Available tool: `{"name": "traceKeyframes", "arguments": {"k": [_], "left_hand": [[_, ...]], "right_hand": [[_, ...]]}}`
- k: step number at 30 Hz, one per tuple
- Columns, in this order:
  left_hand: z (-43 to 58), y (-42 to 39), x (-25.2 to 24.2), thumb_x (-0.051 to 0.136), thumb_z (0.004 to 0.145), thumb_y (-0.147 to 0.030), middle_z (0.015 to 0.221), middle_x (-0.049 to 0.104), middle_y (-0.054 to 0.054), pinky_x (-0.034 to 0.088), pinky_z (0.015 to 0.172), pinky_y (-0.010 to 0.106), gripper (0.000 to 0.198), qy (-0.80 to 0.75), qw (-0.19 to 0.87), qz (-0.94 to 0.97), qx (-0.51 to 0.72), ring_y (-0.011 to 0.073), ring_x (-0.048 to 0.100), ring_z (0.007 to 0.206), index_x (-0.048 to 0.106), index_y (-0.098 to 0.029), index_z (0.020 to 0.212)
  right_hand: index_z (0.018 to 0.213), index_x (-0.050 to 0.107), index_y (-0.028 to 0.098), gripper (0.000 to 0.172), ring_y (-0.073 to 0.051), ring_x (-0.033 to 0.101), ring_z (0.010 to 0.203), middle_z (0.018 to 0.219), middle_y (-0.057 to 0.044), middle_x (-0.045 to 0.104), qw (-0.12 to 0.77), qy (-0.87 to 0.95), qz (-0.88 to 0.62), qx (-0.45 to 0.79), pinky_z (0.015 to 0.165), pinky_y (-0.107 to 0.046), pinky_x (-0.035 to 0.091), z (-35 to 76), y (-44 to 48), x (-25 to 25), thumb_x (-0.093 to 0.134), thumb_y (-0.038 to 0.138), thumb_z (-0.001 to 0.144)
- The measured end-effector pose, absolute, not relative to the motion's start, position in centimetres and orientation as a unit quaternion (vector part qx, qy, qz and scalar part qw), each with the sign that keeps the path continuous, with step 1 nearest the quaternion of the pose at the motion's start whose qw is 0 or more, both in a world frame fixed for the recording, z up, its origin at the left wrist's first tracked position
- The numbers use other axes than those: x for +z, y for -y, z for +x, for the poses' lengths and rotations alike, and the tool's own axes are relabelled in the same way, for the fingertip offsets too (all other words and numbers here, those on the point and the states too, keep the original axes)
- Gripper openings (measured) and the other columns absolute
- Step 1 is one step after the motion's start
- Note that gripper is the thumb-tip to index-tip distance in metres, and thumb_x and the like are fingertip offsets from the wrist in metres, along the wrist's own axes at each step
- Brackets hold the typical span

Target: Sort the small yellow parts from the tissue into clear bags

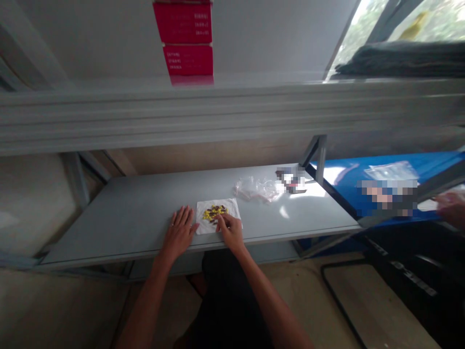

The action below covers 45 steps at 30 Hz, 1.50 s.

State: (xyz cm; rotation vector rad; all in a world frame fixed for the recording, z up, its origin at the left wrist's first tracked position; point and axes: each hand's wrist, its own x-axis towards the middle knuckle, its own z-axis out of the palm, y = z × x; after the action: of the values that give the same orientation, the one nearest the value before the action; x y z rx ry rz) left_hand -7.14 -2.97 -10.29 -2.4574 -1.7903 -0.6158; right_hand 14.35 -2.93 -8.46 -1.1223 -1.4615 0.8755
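Observation:
A white cloth or paper square lies on the grey shelf near its front edge. On it is a pile of small yellow and dark brown pieces, too small to name. My left hand rests flat on the shelf just left of the square, fingers stretched out, thumb by the square's edge. Over the right part of the square, my right hand has its fingertips pinched together at the near side of the pile. Whatever those fingertips hold, if anything, is hidden.
Crumpled clear plastic bags lie behind and right of the square. A metal upper shelf crosses above, with red boxes on it. To the right stand a blue table and another person's hand. A grey post rises between.

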Motion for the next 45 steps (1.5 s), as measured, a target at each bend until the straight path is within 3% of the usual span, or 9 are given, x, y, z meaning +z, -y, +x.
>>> {"name": "traceKeyframes", "arguments": {"k": [5, 11, 17, 24, 29, 32, 36, 40, 45], "left_hand": [[-10.7, 1.3, -10.9, 0.028, 0.1, -0.046, 0.155, 0.04, 0.025, 0.016, 0.121, 0.061, 0.065, 0.656, 0.057, -0.729, -0.186, 0.0377, 0.026, 0.151, 0.047, -0.004, 0.146], [-12.7, -1.4, -11.0, 0.026, 0.1, -0.042, 0.158, 0.033, 0.029, 0.015, 0.122, 0.058, 0.069, 0.678, 0.022, -0.696, -0.235, 0.0345, 0.024, 0.151, 0.028, 0.002, 0.153], [-11.6, -0.3, -9.6, 0.036, 0.099, -0.033, 0.159, 0.037, 0.019, 0.006, 0.122, 0.063, 0.057, 0.638, 0.061, -0.707, -0.297, 0.0314, 0.005, 0.156, 0.037, -0.01, 0.151], [-11.2, 0.9, -8.2, 0.043, 0.097, -0.028, 0.139, 0.058, 0.02, 0.023, 0.119, 0.058, 0.041, 0.633, 0.054, -0.684, -0.359, 0.034, 0.036, 0.143, 0.058, -0.012, 0.131], [-7.9, 1.7, -6.7, 0.05, 0.096, -0.035, 0.121, 0.067, 0.012, 0.039, 0.111, 0.047, 0.03, 0.569, -0.042, -0.683, -0.456, 0.0271, 0.056, 0.123, 0.064, -0.02, 0.117], [-4.6, 1.6, -5.6, 0.065, 0.088, -0.042, 0.133, 0.062, 0.014, 0.044, 0.107, 0.04, 0.049, 0.5, -0.172, -0.642, -0.555, 0.0246, 0.058, 0.122, 0.055, -0.019, 0.13], [-2.7, 1.4, -5.3, 0.077, 0.077, -0.042, 0.093, 0.072, 0.006, 0.053, 0.083, 0.031, 0.033, 0.478, -0.288, -0.561, -0.612, 0.0187, 0.068, 0.087, 0.067, -0.017, 0.096], [-4.8, 2.3, -6.2, 0.079, 0.074, -0.039, 0.076, 0.07, 0.002, 0.051, 0.068, 0.026, 0.024, 0.537, -0.273, -0.511, -0.613, 0.0157, 0.064, 0.071, 0.069, -0.017, 0.079], [-9.6, 3.7, -6.7, 0.065, 0.088, -0.036, 0.091, 0.074, 0.005, 0.051, 0.083, 0.033, 0.018, 0.578, -0.15, -0.66, -0.456, 0.021, 0.068, 0.086, 0.075, -0.021, 0.089]], "right_hand": [[0.081, 0.072, 0.017, 0.041, -0.015, 0.053, 0.058, 0.065, -0.004, 0.065, 0.523, 0.619, -0.535, 0.239, 0.06, -0.026, 0.039, 17.1, 1.7, -7.5, 0.046, 0.042, 0.1], [0.115, 0.072, 0.019, 0.035, -0.028, 0.05, 0.103, 0.112, -0.014, 0.066, 0.384, 0.688, -0.614, -0.042, 0.085, -0.039, 0.043, 22.0, -5.2, -6.7, 0.058, 0.014, 0.084], [0.08, 0.075, 0.015, 0.017, -0.027, 0.045, 0.101, 0.102, -0.016, 0.065, 0.302, 0.758, -0.571, -0.089, 0.084, -0.041, 0.039, 23.4, -10.0, -8.3, 0.059, 0.01, 0.084], [0.092, 0.075, 0.015, 0.025, -0.023, 0.047, 0.097, 0.103, -0.015, 0.065, 0.391, 0.72, -0.561, -0.118, 0.08, -0.037, 0.038, 24.2, -8.3, -6.8, 0.05, 0.015, 0.095], [0.101, 0.074, 0.019, 0.024, -0.02, 0.058, 0.094, 0.102, -0.01, 0.067, 0.458, 0.741, -0.491, -0.022, 0.08, -0.033, 0.045, 21.2, -3.9, -3.2, 0.05, 0.026, 0.1], [0.098, 0.074, 0.019, 0.026, -0.016, 0.06, 0.078, 0.09, -0.007, 0.068, 0.469, 0.772, -0.406, 0.142, 0.072, -0.028, 0.047, 17.7, -0.9, -2.6, 0.052, 0.033, 0.101], [0.1, 0.075, 0.02, 0.025, -0.014, 0.06, 0.07, 0.086, -0.005, 0.071, 0.492, 0.728, -0.39, 0.274, 0.065, -0.026, 0.047, 14.1, 1.6, -4.7, 0.057, 0.038, 0.098], [0.103, 0.075, 0.02, 0.022, -0.014, 0.063, 0.069, 0.099, -0.006, 0.076, 0.516, 0.688, -0.392, 0.326, 0.06, -0.024, 0.047, 13.3, 2.5, -7.8, 0.063, 0.037, 0.093], [0.097, 0.075, 0.019, 0.021, -0.015, 0.065, 0.068, 0.081, -0.004, 0.075, 0.562, 0.631, -0.431, 0.318, 0.067, -0.026, 0.05, 13.9, 3.1, -9.3, 0.059, 0.032, 0.095]]}}
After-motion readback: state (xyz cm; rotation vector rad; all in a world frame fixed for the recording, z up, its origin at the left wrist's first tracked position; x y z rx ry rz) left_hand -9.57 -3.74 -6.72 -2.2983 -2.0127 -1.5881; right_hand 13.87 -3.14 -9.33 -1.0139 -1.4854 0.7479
